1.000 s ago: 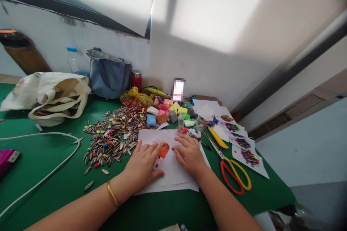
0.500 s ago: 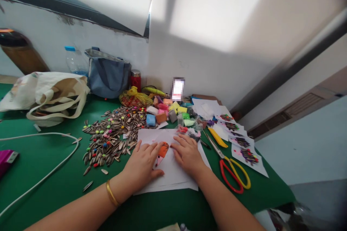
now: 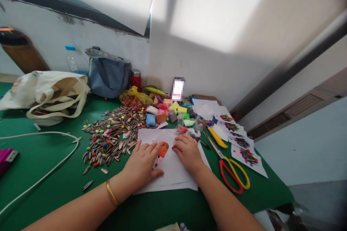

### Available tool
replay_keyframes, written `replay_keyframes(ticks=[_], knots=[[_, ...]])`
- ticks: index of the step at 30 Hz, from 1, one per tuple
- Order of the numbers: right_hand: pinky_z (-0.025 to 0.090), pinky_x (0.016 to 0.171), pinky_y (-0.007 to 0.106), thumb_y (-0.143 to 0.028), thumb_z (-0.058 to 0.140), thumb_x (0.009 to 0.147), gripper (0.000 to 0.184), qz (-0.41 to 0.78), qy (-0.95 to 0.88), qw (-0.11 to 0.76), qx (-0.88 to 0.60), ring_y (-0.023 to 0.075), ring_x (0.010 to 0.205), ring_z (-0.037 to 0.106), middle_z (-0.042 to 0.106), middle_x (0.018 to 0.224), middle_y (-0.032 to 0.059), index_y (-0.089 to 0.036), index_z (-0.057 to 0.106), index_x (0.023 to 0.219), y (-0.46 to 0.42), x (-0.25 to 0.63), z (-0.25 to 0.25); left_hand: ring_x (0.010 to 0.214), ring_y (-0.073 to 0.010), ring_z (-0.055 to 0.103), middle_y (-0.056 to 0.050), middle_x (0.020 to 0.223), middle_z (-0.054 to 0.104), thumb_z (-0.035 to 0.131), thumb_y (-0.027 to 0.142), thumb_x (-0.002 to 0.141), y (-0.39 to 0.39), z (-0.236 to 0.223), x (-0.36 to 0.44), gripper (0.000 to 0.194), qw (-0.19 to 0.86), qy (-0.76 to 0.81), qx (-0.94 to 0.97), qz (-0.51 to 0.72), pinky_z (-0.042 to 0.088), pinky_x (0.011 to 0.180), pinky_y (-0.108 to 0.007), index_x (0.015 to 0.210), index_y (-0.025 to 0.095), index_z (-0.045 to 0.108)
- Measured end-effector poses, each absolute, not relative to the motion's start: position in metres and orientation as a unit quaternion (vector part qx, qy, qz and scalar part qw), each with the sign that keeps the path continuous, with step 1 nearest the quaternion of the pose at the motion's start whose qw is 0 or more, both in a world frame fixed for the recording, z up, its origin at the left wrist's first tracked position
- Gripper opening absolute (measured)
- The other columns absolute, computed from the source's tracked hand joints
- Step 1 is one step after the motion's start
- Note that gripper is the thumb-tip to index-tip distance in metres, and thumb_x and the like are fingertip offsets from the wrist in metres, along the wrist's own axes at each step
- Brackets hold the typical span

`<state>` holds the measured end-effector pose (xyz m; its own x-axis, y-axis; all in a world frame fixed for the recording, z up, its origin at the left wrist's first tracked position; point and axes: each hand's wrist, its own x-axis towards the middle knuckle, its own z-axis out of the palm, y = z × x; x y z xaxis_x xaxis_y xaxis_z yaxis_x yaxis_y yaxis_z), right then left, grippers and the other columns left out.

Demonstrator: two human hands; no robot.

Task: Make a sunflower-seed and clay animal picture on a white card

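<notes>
White paper [image 3: 179,173] lies in front of me in a small stack. On its top sheet is a flat orange clay shape [image 3: 163,149] with a pink pointed part [image 3: 159,159] bearing dark dots. My left hand [image 3: 145,160] rests flat on the sheet, fingers stretched out and touching the left side of the orange clay. Just right of the clay, my right hand [image 3: 187,153] is bent over the paper with thumb and fingertips drawn together. Whatever is between those fingertips, if anything, is too small to make out.
Striped sunflower seeds [image 3: 114,133] mixed with coloured bits lie left of the paper. Clay blocks [image 3: 161,117] sit behind it. Scissors [image 3: 223,157], a yellow cutter [image 3: 217,137] and seed-covered cards [image 3: 248,157] are at right. A white cable [image 3: 59,164] curves across the left.
My right hand's fingers have drawn together and shifted slightly right, away from the orange clay. My left hand stays in place.
</notes>
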<state>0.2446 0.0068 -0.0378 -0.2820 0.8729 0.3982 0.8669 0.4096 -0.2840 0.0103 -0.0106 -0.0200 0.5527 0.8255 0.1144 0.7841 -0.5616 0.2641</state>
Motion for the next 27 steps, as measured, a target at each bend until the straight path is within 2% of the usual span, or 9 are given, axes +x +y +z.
replay_keyframes(ticks=[3,8,12,15,20,23,27], knots=[[0.041,0.097,0.045,-0.023,0.065,0.089,0.009,0.0,-0.787,0.25,-0.564,0.0261,0.115,0.055,0.07,0.116,0.0045,-0.025,0.074,0.091,0.008,0.246,-0.035,0.128,-0.0356,0.049,-0.014,0.144,0.054,0.074,0.052,0.074,-0.01,-0.021,0.01,0.088,0.091,0.457,0.877,0.118,0.016,0.117,-0.059,0.149,0.022,0.039],[0.04,0.097,0.046,-0.021,0.062,0.089,0.022,0.004,-0.797,0.227,-0.56,0.0274,0.122,0.051,0.067,0.126,0.0033,-0.028,0.074,0.106,0.004,0.251,-0.034,0.128,-0.0355,0.048,-0.014,0.145,0.053,0.074,0.052,0.074,-0.01,-0.02,0.01,0.089,0.093,0.459,0.876,0.118,0.016,0.116,-0.059,0.149,0.022,0.038],[0.04,0.099,0.046,-0.019,0.06,0.085,0.023,0.005,-0.798,0.23,-0.557,0.0282,0.126,0.05,0.067,0.128,0.0024,-0.028,0.076,0.099,-0.001,0.254,-0.034,0.128,-0.0345,0.048,-0.012,0.145,0.054,0.076,0.05,0.073,-0.011,-0.019,0.01,0.09,0.099,0.461,0.875,0.115,0.015,0.117,-0.059,0.149,0.022,0.038],[0.039,0.101,0.048,-0.02,0.06,0.083,0.031,0.008,-0.803,0.224,-0.552,0.0294,0.129,0.048,0.063,0.134,0.0045,-0.027,0.073,0.11,-0.002,0.254,-0.032,0.128,-0.0341,0.048,-0.012,0.144,0.054,0.077,0.05,0.072,-0.011,-0.017,0.01,0.09,0.098,0.463,0.874,0.112,0.015,0.117,-0.058,0.149,0.022,0.038],[0.037,0.103,0.047,-0.021,0.056,0.086,0.024,-0.001,-0.803,0.229,-0.55,0.0289,0.13,0.048,0.064,0.132,0.0031,-0.027,0.076,0.098,-0.003,0.252,-0.03,0.127,-0.0339,0.049,-0.012,0.145,0.054,0.077,0.05,0.073,-0.011,-0.017,0.011,0.09,0.097,0.461,0.875,0.111,0.016,0.117,-0.058,0.149,0.021,0.038],[0.037,0.102,0.048,-0.023,0.058,0.086,0.031,0.001,-0.81,0.217,-0.545,0.0298,0.131,0.046,0.061,0.136,0.0052,-0.027,0.071,0.114,-0.005,0.251,-0.028,0.127,-0.0341,0.049,-0.013,0.145,0.054,0.076,0.05,0.073,-0.011,-0.017,0.01,0.089,0.093,0.462,0.875,0.112,0.016,0.117,-0.058,0.149,0.021,0.038],[0.036,0.102,0.047,-0.023,0.056,0.088,0.023,-0.003,-0.807,0.223,-0.546,0.0288,0.13,0.047,0.064,0.131,0.0034,-0.028,0.075,0.099,-0.005,0.252,-0.027,0.127,-0.0343,0.049,-0.013,0.145,0.054,0.075,0.052,0.074,-0.011,-0.017,0.01,0.088,0.091,0.462,0.876,0.109,0.016,0.117,-0.059,0.148,0.021,0.039]])
